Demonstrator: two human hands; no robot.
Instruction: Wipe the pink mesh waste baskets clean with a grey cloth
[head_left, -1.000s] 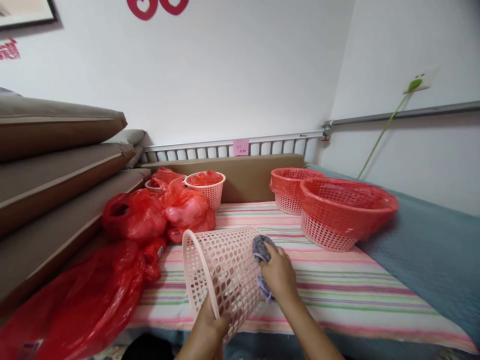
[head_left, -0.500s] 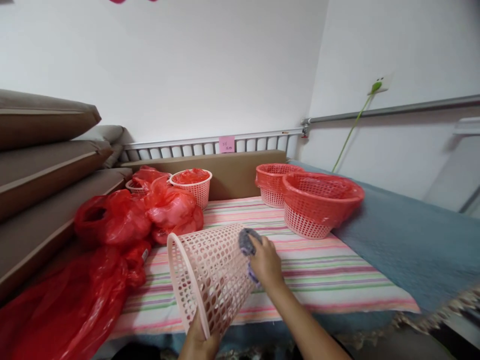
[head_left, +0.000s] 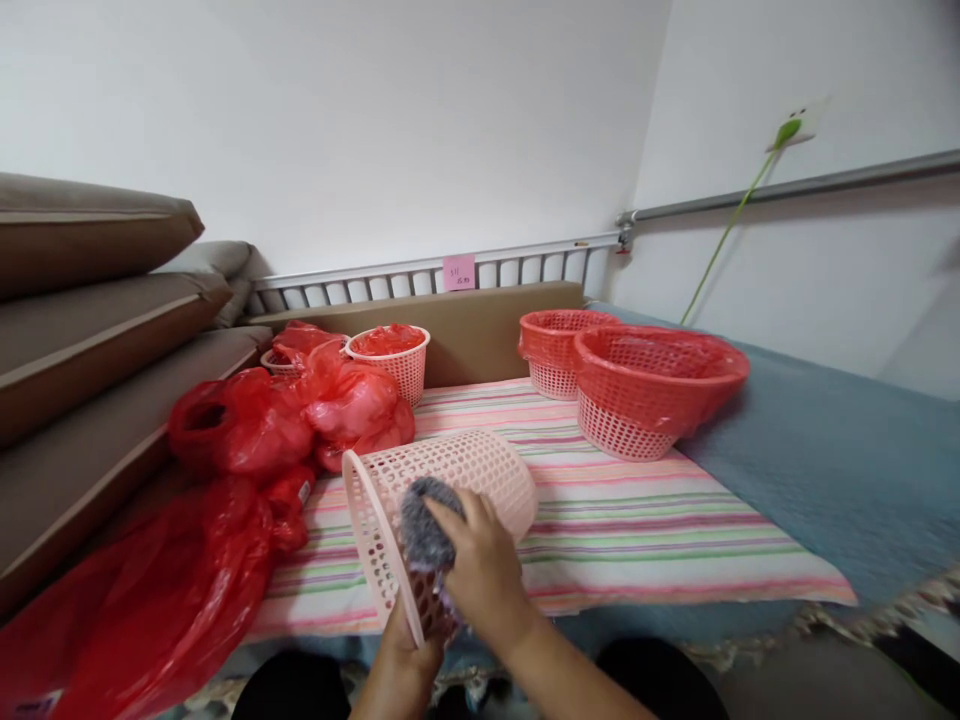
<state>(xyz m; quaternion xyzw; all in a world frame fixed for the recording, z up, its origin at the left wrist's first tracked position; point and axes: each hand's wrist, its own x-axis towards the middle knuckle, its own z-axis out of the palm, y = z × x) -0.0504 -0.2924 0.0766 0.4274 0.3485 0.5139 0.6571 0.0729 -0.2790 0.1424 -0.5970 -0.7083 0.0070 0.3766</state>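
Right hand (head_left: pixel 487 590): fingers squeeze a gray rag (head_left: pixel 427 525) against the basket's near side.
Left hand (head_left: pixel 401 670): fingers grip the basket's edge at the low front.
Basket (head_left: pixel 506 475): tipped over, mouth left, bottom right and a bit back; both hands touch it, and most of it lies past the fingers.
Cloth (head_left: pixel 645 540): stripy, under the basket.
Red bags (head_left: pixel 262 435): left of the basket.

Pink note (head_left: pixel 458 273) on white radiator (head_left: pixel 379 290), handwritten digits, possibly "511", lower line unclear
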